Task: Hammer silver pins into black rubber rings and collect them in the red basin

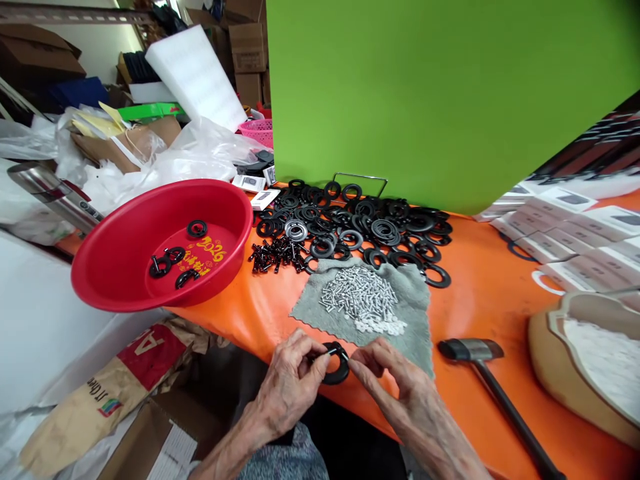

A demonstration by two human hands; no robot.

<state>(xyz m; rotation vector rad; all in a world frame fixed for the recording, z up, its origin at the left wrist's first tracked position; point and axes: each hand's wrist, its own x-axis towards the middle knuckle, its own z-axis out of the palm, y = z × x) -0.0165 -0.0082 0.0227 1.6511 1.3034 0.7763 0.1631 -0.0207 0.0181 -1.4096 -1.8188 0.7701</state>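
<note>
The left hand (293,383) pinches a glossy black ring (343,375). The right hand (400,390) is narrowed at the ring's right edge; its grip is too small to tell. Beyond both hands, silver metal pins (357,297) lie on a grey-green cloth (416,297); right of the right hand, a black-handled hammer (505,403) rests on the orange tabletop (475,280).

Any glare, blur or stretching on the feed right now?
Head view: pale sheen on the orange cover beside the red basin; head view: white boxes at right look stretched, top-right corner dark; head view: left hand, right hand and black ring fairly clear, fingertip details too small to tell.
</note>
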